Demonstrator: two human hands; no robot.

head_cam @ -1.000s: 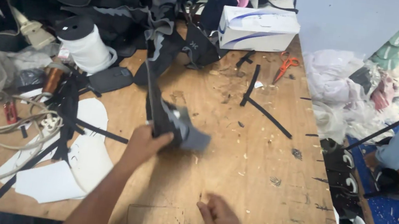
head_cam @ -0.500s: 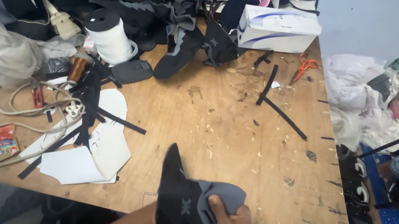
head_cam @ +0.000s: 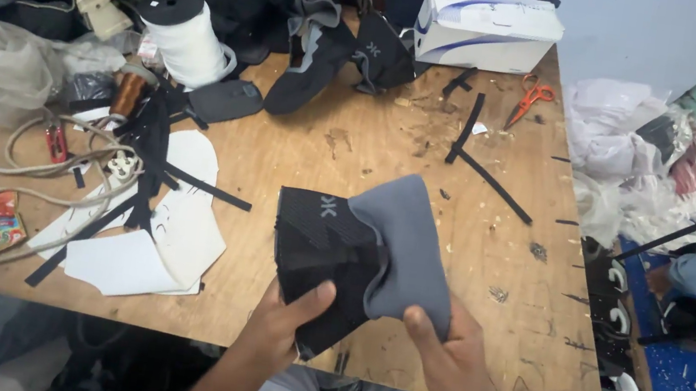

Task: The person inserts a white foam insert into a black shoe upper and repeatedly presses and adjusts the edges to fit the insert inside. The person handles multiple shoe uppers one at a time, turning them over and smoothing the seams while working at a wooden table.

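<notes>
Both hands grip one fabric shoe upper [head_cam: 362, 256] at the near edge of the plywood worktable [head_cam: 353, 156]. The left hand [head_cam: 281, 326] pinches the black knit half, thumb laid across the front of the cloth and fingers tucked behind. The right hand [head_cam: 449, 348] clasps the grey half from below, thumb pressed on the lower grey edge, palm turned up toward the camera. Both forearms rise from the bottom of the view and meet under the piece.

The upper is held above the table edge (over the person's lap), spread roughly flat, its long axis running left to right; the black part lies left, the grey lobe bulges up and to the right.

Half a second ago the piece stood more upright, a narrow black point aimed away from the person, and it sat lower in the view; now it is opened out wide and raised.

Farther out lie white paper patterns [head_cam: 150, 237] with black straps [head_cam: 145, 169] to the left, a white thread cone [head_cam: 189, 40] beyond, and orange scissors [head_cam: 529, 98] beside a white box [head_cam: 486, 27].
</notes>
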